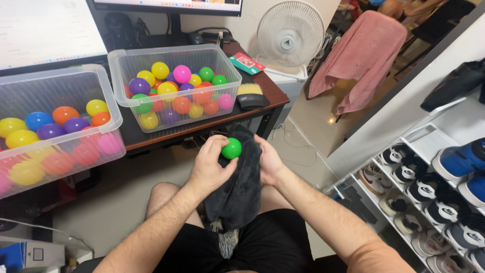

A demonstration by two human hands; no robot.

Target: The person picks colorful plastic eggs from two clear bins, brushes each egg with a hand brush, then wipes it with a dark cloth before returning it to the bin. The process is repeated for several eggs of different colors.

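Dark cloth (237, 189) draped over lap, right hand (270, 162) gripping its edge. Left hand (209, 167) closed fingertips on green ball (232, 148) (against cloth), just below desk edge (202, 129); open floor (308, 136) lay right.

You have a bright green ball (232, 148) against a dark grey cloth (237, 189). Your 2 clear plastic bins (174, 53) (108, 83) show yellow, purple, orange, pink, blue and green balls. Beyond them, a dusty pink towel (361, 53) and a white fan (290, 33).
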